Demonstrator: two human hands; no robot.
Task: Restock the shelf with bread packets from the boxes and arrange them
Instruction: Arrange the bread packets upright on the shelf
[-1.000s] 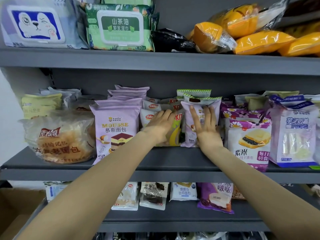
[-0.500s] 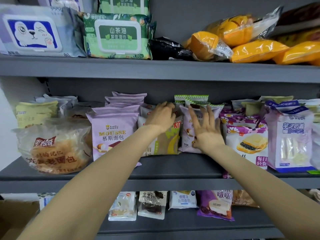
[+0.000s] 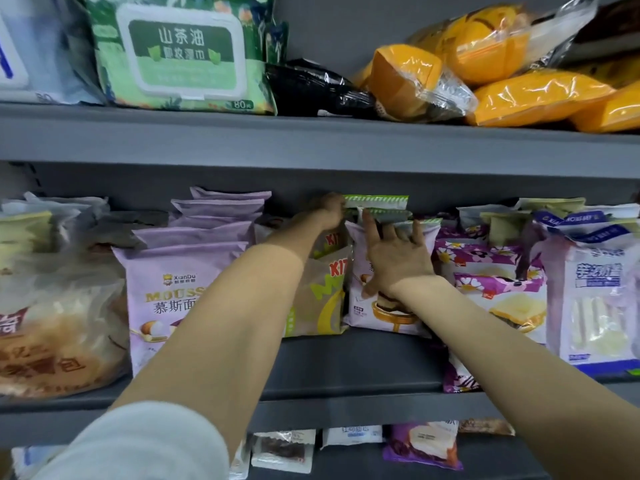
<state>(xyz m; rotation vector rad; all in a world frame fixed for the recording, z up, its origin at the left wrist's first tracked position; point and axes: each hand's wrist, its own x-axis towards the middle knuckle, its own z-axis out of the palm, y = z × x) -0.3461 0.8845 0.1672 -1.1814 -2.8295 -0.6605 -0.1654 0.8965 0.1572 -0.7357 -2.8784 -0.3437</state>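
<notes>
Left hand (image 3: 329, 211) pinching a green-striped packet's (image 3: 375, 201) top edge; right hand (image 3: 394, 258) spread flat on the front lilac packet (image 3: 363, 306).

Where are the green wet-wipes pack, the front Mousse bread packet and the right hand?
green wet-wipes pack (image 3: 180, 55): head view, on its white lid label.
front Mousse bread packet (image 3: 162, 292): head view, on its printed lilac face.
right hand (image 3: 394, 258): head view, on its back.
</notes>
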